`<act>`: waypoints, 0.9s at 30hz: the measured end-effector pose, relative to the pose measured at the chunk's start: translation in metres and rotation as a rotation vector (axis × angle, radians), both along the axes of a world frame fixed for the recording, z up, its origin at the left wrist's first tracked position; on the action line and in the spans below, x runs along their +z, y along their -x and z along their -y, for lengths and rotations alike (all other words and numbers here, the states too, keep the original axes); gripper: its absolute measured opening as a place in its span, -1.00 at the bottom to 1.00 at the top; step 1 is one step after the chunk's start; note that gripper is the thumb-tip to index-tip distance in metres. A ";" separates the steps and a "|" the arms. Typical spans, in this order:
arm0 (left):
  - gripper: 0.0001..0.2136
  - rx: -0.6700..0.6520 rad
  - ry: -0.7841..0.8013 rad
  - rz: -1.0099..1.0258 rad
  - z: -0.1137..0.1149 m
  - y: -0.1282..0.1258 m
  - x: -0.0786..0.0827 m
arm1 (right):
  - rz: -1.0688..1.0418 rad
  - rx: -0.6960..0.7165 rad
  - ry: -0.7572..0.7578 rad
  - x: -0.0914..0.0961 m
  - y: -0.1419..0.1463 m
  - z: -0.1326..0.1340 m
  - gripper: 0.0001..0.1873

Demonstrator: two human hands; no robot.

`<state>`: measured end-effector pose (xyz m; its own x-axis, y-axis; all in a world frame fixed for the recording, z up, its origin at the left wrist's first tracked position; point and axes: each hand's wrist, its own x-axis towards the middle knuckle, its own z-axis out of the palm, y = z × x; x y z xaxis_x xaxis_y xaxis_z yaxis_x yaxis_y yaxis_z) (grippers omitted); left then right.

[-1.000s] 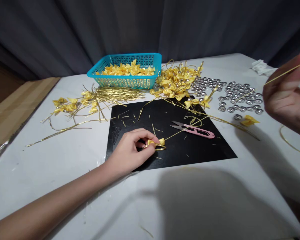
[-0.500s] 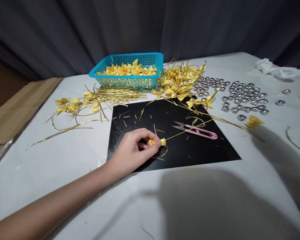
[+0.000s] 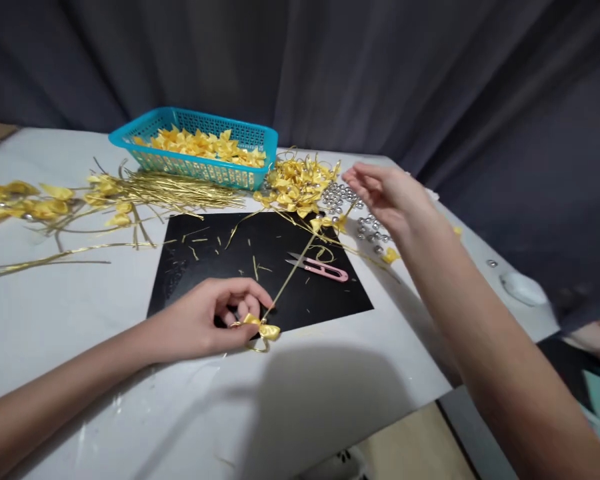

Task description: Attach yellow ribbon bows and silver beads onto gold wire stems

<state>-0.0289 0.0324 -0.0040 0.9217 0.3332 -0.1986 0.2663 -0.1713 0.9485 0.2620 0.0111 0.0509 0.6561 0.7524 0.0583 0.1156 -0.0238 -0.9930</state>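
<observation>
Between the fingertips and thumb of my left hand (image 3: 220, 320) is a yellow ribbon bow (image 3: 269, 331) with a small loop of gold cord below it. From the bow a taut gold cord (image 3: 291, 275) runs up and right, in line with the pinched fingers of my right hand (image 3: 380, 190). That hand is raised over the silver beads (image 3: 373, 230); its grip on the cord's far end is hard to see. Pink thread snips (image 3: 325, 269) lie on the black mat (image 3: 220, 293), just beside the taut cord, among short gold clippings.
A blue basket (image 3: 190, 159) of yellow bows stands at the back. Cut gold cords (image 3: 180, 192) lie before it, with finished-looking bows (image 3: 25, 203) at left and a beaded bow pile (image 3: 300, 180) at right. The white table's (image 3: 400, 407) right edge shows; beyond it is a blurred skin-coloured shape.
My right hand has come into view, raised above the beads. My left hand has moved left and down with the bow, towards the mat's front edge. The view has turned right.
</observation>
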 end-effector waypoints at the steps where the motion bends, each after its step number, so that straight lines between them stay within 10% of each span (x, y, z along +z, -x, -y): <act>1: -0.74 0.010 0.042 0.005 -0.001 0.000 0.000 | -0.005 -0.005 0.008 0.003 0.004 -0.010 -0.78; 8: -0.45 0.019 0.185 0.020 -0.002 0.002 0.003 | -0.046 0.110 0.123 0.012 0.026 -0.058 -0.80; 27: -0.45 -0.022 0.133 0.076 -0.007 0.002 0.000 | 0.039 0.204 0.149 -0.017 0.034 -0.076 -0.88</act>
